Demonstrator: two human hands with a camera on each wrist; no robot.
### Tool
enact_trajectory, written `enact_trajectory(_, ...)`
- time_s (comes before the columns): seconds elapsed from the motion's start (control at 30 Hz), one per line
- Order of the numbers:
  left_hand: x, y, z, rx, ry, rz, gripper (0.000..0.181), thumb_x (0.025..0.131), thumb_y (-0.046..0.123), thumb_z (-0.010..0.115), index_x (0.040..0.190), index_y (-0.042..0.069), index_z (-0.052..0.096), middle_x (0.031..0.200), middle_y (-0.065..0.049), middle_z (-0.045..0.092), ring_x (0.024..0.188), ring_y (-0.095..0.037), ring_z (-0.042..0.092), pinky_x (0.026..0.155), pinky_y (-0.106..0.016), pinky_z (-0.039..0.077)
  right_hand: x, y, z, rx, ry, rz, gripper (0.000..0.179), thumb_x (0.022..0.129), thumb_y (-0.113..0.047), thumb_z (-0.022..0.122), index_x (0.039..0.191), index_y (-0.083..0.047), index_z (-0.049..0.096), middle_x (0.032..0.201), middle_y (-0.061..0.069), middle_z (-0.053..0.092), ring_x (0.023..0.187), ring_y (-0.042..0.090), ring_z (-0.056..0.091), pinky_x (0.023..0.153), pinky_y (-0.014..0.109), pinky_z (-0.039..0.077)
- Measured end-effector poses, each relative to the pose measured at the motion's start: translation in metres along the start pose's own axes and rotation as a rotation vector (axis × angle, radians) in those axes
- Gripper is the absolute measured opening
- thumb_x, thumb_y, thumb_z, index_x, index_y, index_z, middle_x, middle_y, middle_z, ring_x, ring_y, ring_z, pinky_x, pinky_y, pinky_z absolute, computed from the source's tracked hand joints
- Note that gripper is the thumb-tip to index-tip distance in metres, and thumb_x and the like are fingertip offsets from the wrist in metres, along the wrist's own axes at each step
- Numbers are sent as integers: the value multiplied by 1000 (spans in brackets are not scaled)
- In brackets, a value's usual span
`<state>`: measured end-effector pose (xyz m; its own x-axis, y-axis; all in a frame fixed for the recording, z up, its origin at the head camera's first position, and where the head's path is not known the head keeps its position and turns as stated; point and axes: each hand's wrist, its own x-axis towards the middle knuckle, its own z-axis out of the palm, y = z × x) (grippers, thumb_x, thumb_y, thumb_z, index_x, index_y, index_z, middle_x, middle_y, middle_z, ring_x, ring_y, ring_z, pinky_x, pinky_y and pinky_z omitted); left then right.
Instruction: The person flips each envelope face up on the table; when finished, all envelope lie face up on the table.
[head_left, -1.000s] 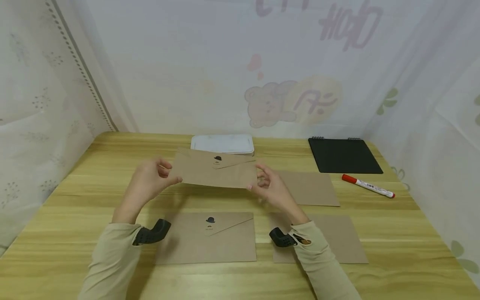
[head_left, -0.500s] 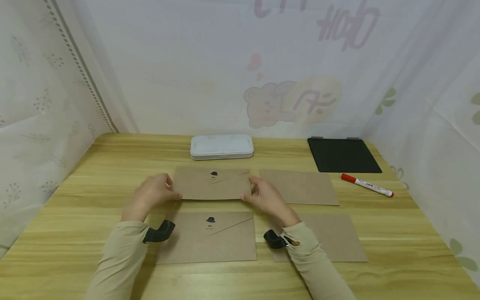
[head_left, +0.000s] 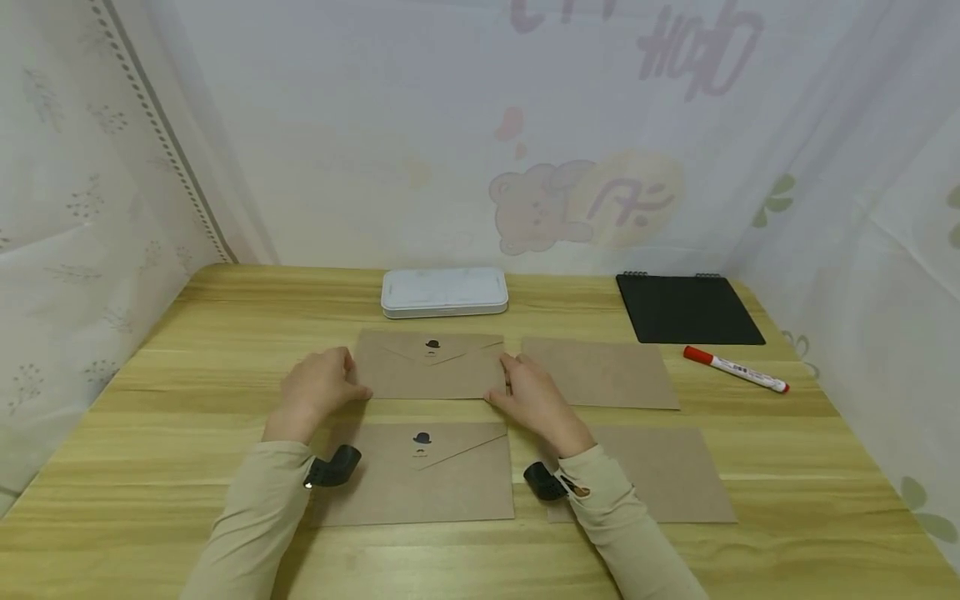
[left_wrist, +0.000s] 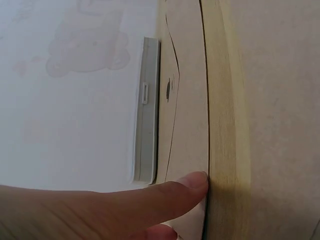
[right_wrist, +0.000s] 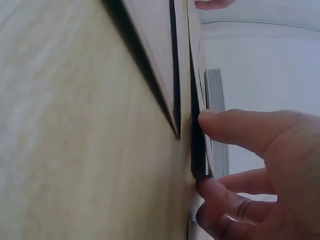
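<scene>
A brown kraft envelope with a bowler-hat print lies close over the table in the middle of the head view, flap side up. My left hand holds its left end, thumb on the near corner in the left wrist view. At the opposite end my right hand pinches the edge, thumb on top and fingers curled at the side. Below it lies a second hat-printed envelope, partly under the left wrist's black camera mount.
Two plain brown envelopes lie at right, one far and one near, the latter partly behind the right sleeve. Behind the held envelope sits a white case. A black spiral notebook and a red-capped marker lie at the back right.
Both hands have lowered the envelope from in front of the white case down to the table. It has shifted slightly right since half a second ago, and the white case now shows fully.
</scene>
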<state>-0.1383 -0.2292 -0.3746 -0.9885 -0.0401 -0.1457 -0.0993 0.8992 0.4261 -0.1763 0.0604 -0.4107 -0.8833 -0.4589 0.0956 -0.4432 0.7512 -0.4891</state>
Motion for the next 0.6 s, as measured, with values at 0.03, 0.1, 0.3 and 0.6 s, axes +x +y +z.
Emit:
enact_trajectory(0.03,0,1,0,0,-5,0,37,73,25,78,86,0,55,73,-10,55,67,-26,50,55,-36,38,-1,0,0,-18,-5,6,59,83,-25,71,127,8,49,82,5,51,71,16,46,61,30,42)
enact_trajectory(0.1,-1,1,1,-5,-13,-2,36,74,25,78,87,0,55,73,-10,56,67,-26,50,55,-36,38,-2,0,-1,-38,-12,21,59,83,-26,71,127,7,50,86,6,52,70,16,46,61,29,42)
enact_trajectory(0.3,-2,1,2,-5,-3,2,42,74,25,77,89,-4,51,75,-14,55,68,-29,51,57,-39,40,-3,-2,-2,-52,-13,61,56,82,-29,71,125,4,54,89,8,49,69,19,43,61,31,41)
enact_trajectory(0.6,-12,-8,-28,-53,83,-29,68,87,46,59,113,-12,37,102,-35,43,77,-44,50,59,-47,42,-15,-5,-59,116,16,81,48,90,-33,61,126,-2,55,95,8,57,74,19,54,62,33,46)
